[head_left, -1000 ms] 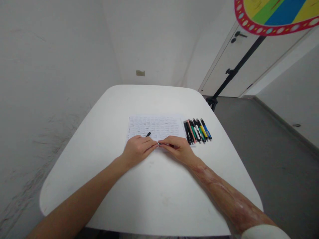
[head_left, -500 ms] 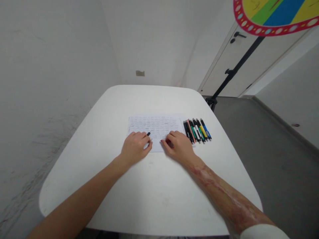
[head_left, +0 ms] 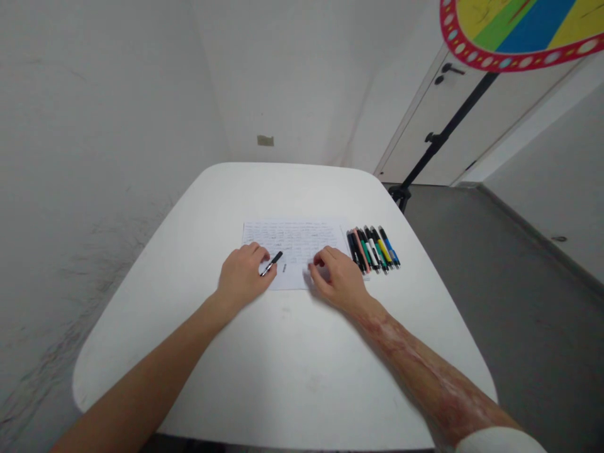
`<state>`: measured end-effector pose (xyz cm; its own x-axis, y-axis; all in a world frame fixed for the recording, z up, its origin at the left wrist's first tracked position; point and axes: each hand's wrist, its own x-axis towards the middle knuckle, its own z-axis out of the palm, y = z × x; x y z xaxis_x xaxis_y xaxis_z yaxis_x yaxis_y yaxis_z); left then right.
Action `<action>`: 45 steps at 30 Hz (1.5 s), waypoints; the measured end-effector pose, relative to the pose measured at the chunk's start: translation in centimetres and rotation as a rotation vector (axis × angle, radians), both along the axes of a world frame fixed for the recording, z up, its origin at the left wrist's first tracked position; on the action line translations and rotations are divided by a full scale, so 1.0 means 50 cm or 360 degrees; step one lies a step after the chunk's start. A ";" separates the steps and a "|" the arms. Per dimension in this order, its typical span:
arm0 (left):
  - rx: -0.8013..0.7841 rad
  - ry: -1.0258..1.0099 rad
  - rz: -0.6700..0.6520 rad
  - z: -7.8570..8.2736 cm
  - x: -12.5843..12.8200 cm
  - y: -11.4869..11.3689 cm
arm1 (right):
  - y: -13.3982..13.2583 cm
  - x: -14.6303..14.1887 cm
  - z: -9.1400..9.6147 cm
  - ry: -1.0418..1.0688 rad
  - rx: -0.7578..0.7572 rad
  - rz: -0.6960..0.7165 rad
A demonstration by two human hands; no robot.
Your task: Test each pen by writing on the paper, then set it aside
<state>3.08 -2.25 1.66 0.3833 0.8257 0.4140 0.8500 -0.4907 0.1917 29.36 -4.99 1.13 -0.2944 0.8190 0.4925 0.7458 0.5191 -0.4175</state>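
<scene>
My left hand (head_left: 243,272) rests at the left of a written-on sheet of paper (head_left: 295,236), its thumb and fingers apart. In the gap between them lies a slim black and silver pen (head_left: 272,263), slanting up to the right. Just right of it, a small dark coil-like piece (head_left: 284,268) lies on the bare lower part of the paper; it is too small to name surely. My right hand (head_left: 340,277) rests on the paper's right part, fingers curled and the thumb tip close to the index finger. Whatever sits between those tips is too small to make out.
Several pens (head_left: 372,248) in different colours lie in a row beside my right hand. The white table (head_left: 292,371) has rounded corners. Beyond its right side stands a colourful wheel (head_left: 528,31) on a black stand (head_left: 438,138), with a door (head_left: 453,126) behind.
My left hand has shifted left, uncovering more of the pen, whose black end stays in place. The small dark piece now shows on the paper. My right thumb has drawn closer to the index finger.
</scene>
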 end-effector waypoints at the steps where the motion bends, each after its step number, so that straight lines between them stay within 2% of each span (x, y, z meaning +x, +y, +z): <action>1: -0.0021 0.0027 0.0001 0.000 -0.002 0.000 | 0.000 0.000 0.000 0.0027 0.0013 0.0015; 5: 0.0065 0.0066 -0.0090 0.005 -0.005 -0.003 | 0.000 0.001 0.000 0.0184 0.0066 0.0084; 9: 0.0265 0.0096 -0.0443 0.022 0.001 -0.011 | -0.002 0.006 0.002 0.0478 0.0068 0.0218; 12: 0.0369 0.0115 -0.0603 0.031 0.008 -0.018 | -0.004 0.008 0.003 0.0546 0.0047 0.0337; 15: 0.0418 0.0122 -0.0662 0.033 0.012 -0.022 | -0.004 0.007 0.003 0.0548 0.0051 0.0374; 24: 0.0478 0.0083 -0.0689 0.038 0.004 -0.019 | -0.001 0.006 0.003 0.0701 0.0000 0.0297; 31: 0.0362 0.0045 -0.0535 0.051 -0.033 -0.009 | 0.011 0.020 -0.020 0.1132 0.0076 -0.0179; 35: 0.0248 0.0032 -0.0413 0.050 -0.042 -0.007 | 0.012 0.023 -0.020 0.1227 0.0176 -0.0279; 37: 0.0141 -0.0006 -0.0241 0.047 -0.041 -0.008 | 0.007 0.022 -0.012 0.1098 0.0307 -0.0231; 40: -0.0084 -0.0075 0.0053 0.042 -0.038 -0.008 | -0.006 0.016 0.001 0.0708 0.0448 0.0026; 45: -0.0329 -0.0019 0.0272 0.036 -0.034 -0.004 | -0.017 -0.007 0.014 0.0036 0.0306 0.0486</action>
<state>1.37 -2.46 3.47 0.2271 0.9454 0.2337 0.9142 -0.2897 0.2834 29.03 -5.86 1.81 -0.4982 0.5867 0.6383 0.5360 0.7871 -0.3051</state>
